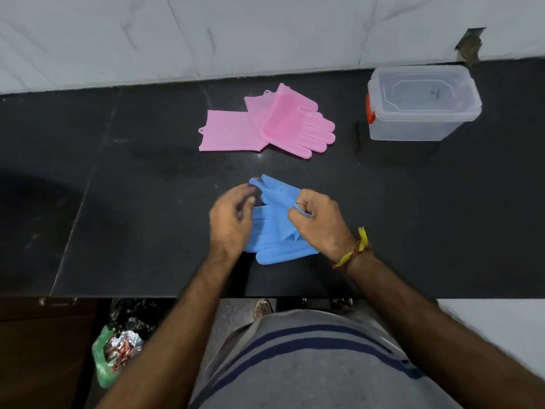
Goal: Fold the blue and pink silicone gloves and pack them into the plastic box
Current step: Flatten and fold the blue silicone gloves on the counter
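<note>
Right hand [317, 221] pinching a fold of the blue gloves [275, 228], fingers curled tight round the material near the pile's right edge. Left hand [231, 218] curled loosely over the pile's left side, fingertips [250, 199] at the upper flap; blurred, cannot tell whether actually gripping. Blue gloves bunched on the black counter [118, 202] near the front edge, glove fingers poking toward the person, upper flap partly lifted. Pink gloves [267, 125] lying farther back, unfolded, one overlapping the other, well apart from the blue pile. Plastic box [421, 103] at back right, no lid on, red latch on its left side, looks empty apart from a small dark mark inside. Judging by look: silicone soft and floppy, light, likely springy enough to unfold if released, bristled palms maybe a bit grippy. Best taken at cuff edge and at fingertips to double over, then pressed flat and held folded while carried. Folding of blue in hand; pink untouched, nothing packed yet.
</note>
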